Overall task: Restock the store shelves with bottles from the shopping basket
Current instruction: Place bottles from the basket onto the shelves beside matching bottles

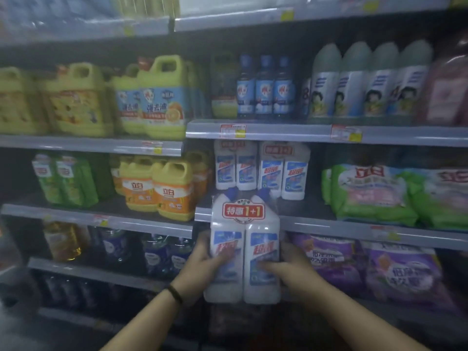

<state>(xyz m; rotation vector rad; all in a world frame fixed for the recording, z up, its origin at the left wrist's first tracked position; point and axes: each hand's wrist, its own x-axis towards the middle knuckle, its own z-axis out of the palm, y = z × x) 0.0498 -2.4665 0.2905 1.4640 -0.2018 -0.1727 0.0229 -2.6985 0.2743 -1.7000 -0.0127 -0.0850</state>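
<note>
The twin-pack of white cleaner bottles hung upright before the shelf edge, just below matching twin-packs. It was best lifted clear of that edge, then slid in level, label outward. The left grip and the right grip clasped its sides, fingers curled across the labels, forearms reaching forward.

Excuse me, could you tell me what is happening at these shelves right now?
A person is holding a twin pack of white bottles upright in front of the store shelves. The left hand grips its left side and the right hand grips its right side. The pack is not yet on a shelf. Matching twin packs already stand on the shelf just above and behind it. The basket is out of view.
</note>
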